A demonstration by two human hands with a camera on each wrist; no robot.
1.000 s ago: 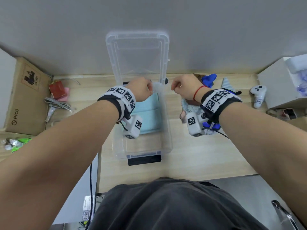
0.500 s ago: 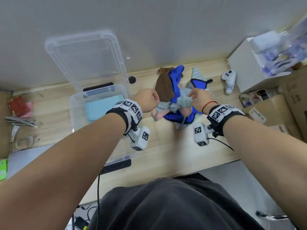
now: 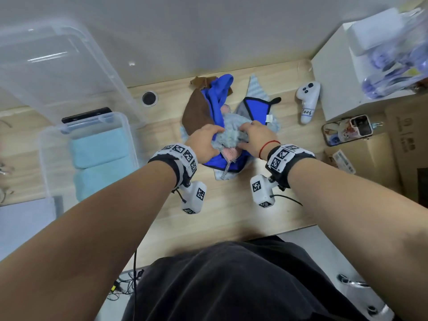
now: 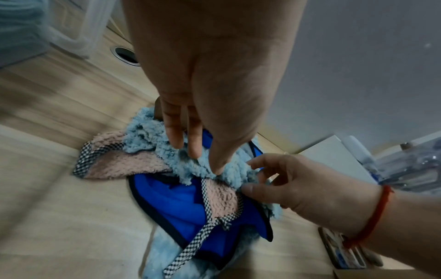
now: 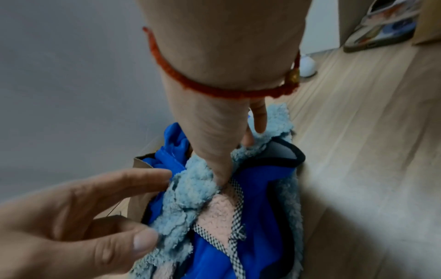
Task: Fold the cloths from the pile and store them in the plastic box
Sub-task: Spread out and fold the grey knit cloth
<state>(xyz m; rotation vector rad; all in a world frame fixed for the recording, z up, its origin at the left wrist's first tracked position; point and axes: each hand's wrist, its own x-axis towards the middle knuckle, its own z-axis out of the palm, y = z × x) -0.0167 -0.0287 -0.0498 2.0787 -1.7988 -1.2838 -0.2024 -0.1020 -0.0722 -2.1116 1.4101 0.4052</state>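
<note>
Right, both hands on the pile (image 3: 222,126): left hand (image 3: 203,141) and right hand (image 3: 256,137) fingers curl into the fluffy blue cloth (image 4: 190,166). Wrist views reveal pink checked-trim cloth (image 4: 222,196) underneath. Plastic box (image 3: 46,163) holds 2 folded cloths, left on the table (image 3: 231,216).

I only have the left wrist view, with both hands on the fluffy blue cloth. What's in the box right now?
Observer: The head view shows the box holding folded light blue cloth, seemingly two bundles side by side.
Operator: Is the lid in the way?
Observer: No, the lid stands raised behind the box.
Operator: Anything in the pile I'm missing?
Observer: A brown cloth lies at the pile's left, beside the fluffy cloth.
</note>
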